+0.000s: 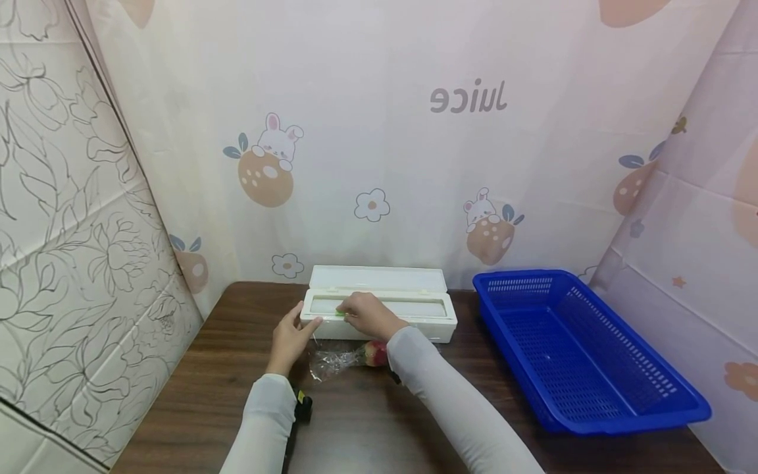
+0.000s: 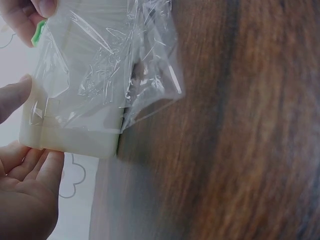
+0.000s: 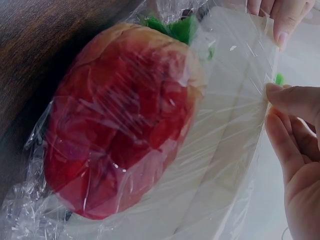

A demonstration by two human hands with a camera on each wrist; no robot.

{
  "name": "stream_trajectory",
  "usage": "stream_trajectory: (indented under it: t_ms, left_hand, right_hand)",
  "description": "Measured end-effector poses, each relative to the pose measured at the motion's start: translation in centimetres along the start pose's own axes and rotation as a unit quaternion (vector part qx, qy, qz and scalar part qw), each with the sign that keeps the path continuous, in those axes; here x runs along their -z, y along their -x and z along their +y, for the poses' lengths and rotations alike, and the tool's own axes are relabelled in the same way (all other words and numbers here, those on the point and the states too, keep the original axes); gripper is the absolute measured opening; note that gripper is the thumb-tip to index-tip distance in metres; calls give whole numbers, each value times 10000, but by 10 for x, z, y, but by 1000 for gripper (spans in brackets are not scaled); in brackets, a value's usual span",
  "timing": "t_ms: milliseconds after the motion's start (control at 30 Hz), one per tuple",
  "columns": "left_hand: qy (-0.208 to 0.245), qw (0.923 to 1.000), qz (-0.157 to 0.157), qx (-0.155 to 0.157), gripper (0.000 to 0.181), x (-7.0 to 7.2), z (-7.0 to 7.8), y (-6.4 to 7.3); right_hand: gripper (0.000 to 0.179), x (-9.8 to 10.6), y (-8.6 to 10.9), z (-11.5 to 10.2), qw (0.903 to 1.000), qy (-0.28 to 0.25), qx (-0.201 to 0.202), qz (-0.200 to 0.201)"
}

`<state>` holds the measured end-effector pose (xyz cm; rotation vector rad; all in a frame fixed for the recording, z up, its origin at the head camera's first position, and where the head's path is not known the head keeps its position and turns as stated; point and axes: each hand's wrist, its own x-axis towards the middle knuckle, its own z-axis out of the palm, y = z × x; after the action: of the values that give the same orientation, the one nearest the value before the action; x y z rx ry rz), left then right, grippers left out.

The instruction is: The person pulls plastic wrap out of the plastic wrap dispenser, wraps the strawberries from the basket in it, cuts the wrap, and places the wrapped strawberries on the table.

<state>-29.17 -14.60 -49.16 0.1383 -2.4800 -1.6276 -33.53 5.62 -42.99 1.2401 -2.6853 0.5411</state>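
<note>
A long white cling film dispenser (image 1: 436, 327) stands on the table with its lid (image 1: 379, 277) raised at the back. My left hand (image 1: 288, 338) grips its left end, thumb on top and fingers round the end face (image 2: 30, 185). Midway along the top edge, my right hand (image 1: 370, 315) pinches a small green slide cutter (image 1: 340, 313), mostly hidden by the fingers. Clear cling film (image 2: 107, 55) drapes down the dispenser's front onto the table. Wrapped in film before the dispenser lies a red, petalled flower head (image 3: 120, 130) with green leaves; my right forearm partly covers it in the head view.
To the right, a blue plastic basket (image 1: 521, 375) with slotted sides sits on the brown wooden table (image 1: 201, 388). Printed curtains (image 1: 379, 151) hang behind and on both sides. Black straps show at both wrists, one with a yellow-marked device (image 1: 303, 405).
</note>
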Motion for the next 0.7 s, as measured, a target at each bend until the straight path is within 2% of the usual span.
stream_trajectory:
  t_ms: [400,700]
  left_hand:
    - [68,10000,-26,-40,79,0,2,1]
    - [7,10000,5,-40,78,0,1,0]
  right_hand:
    - [27,-3,-2,2,9994,49,337,47]
    - [28,-6,-2,1,9981,286,542,43]
